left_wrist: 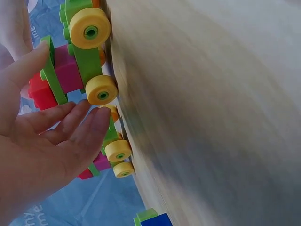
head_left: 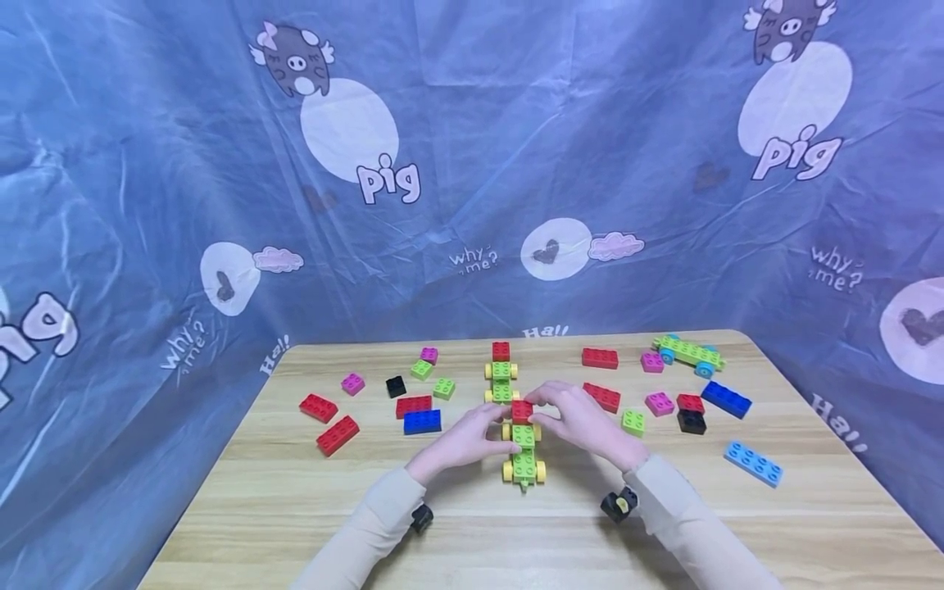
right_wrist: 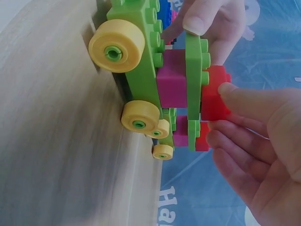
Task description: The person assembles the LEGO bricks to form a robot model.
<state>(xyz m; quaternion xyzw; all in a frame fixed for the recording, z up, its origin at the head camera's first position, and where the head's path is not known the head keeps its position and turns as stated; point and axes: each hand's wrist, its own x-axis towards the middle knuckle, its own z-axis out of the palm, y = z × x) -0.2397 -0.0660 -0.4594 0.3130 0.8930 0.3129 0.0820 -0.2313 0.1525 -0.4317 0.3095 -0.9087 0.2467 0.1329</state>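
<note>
A toy car with a green base [head_left: 524,467] and yellow wheels stands between the hands. On the base is a magenta brick [right_wrist: 172,78], topped by a thin green brick [right_wrist: 193,75] with a red brick [right_wrist: 214,92] at its far end. My left hand [head_left: 469,436] holds the thin green brick, thumb at its near end and fingertips at its far end. My right hand [head_left: 583,416] pinches the red brick between thumb and fingers. Directly beyond stands a second, similarly built car [head_left: 501,371], its own red brick [head_left: 501,351] at the far end.
Left of the cars lie loose red bricks [head_left: 338,436], a blue brick [head_left: 423,422] and several smaller ones. To the right are more bricks, including a light blue one [head_left: 753,464], and a green car base [head_left: 689,351] with blue wheels. A printed blue cloth [head_left: 472,164] hangs behind the table.
</note>
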